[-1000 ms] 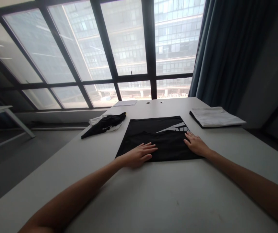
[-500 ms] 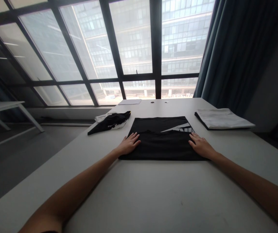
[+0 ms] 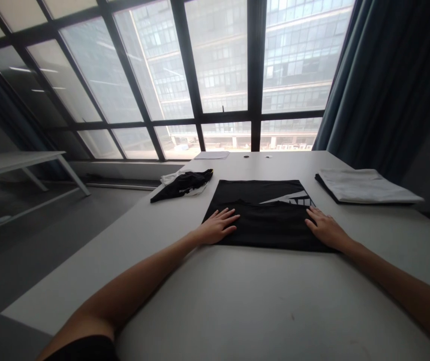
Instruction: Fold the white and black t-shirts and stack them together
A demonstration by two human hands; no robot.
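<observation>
A black garment with a white print (image 3: 265,213) lies folded flat on the white table (image 3: 267,301), its near half turned up over the far half. My left hand (image 3: 218,226) rests palm down on the fold's left edge, fingers stretched out. My right hand (image 3: 326,229) lies flat on the right edge, fingers spread. Neither hand grips the cloth.
A crumpled black and white garment (image 3: 185,183) lies at the table's left edge. A folded white and dark stack (image 3: 365,185) sits at the right. A sheet of paper (image 3: 212,155) lies near the window. Another table (image 3: 15,163) stands at far left; a curtain (image 3: 391,85) hangs at right.
My left hand slid left along the fold, then came back a little to the right. The right hand stayed on the right edge. The view has shifted left.
</observation>
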